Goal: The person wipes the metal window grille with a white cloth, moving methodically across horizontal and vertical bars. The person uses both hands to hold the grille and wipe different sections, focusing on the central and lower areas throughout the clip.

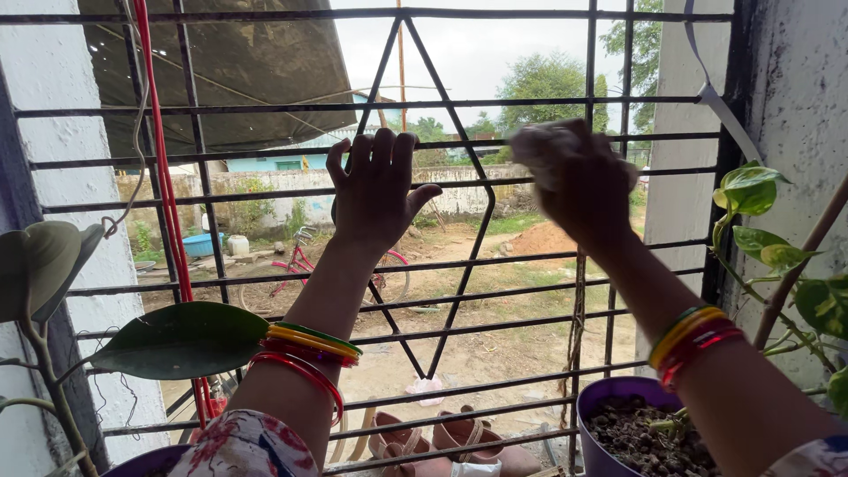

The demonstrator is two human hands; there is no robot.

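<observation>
My left hand grips a slanted bar of the black metal window grille, fingers curled over it. My right hand presses a crumpled pale cloth against a horizontal bar of the grille, a little to the right of the star-shaped centre. The cloth is blurred. Both wrists wear stacks of red, yellow and green bangles.
A purple pot of soil with a leafy vine stands at lower right. Large leaves and a red cord hang at left. Brown sandals lie below the grille. Outside are a bicycle and a yard.
</observation>
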